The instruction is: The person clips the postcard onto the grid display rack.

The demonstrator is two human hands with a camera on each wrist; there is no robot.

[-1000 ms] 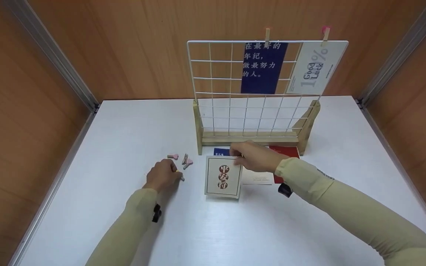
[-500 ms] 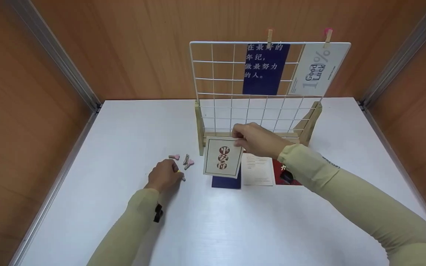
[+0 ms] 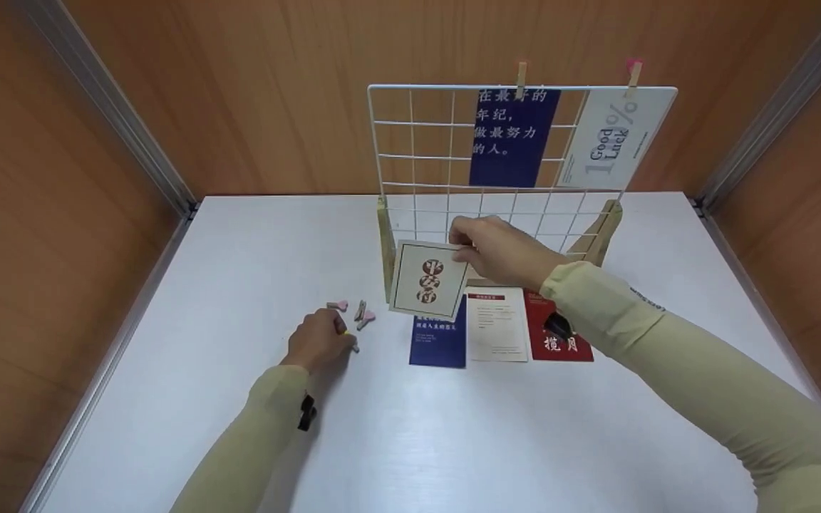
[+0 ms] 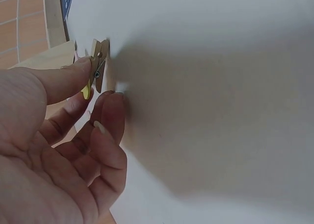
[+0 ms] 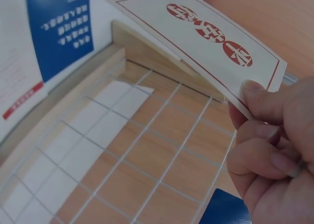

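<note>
Between its thumb and fingertips my right hand pinches the upper right corner of a white card with three red printed circles. The card hangs before the lower left of a white wire grid rack. In the right wrist view, thumb and fingers grip the card's edge. Low over the table, my left hand pinches a small wooden clothespin with a yellow ornament. Just beyond it lie several clothespins, such as one with a pink heart.
Below the rack lie a blue card, a white printed card and a red card partly behind the right wrist. Clothespins hold a dark blue card and a white "Good Luck" card on the rack's top bar.
My right hand has lifted the white card up and away from me, toward the rack, uncovering the blue card beneath. My left hand stays almost still with its clothespin.
</note>
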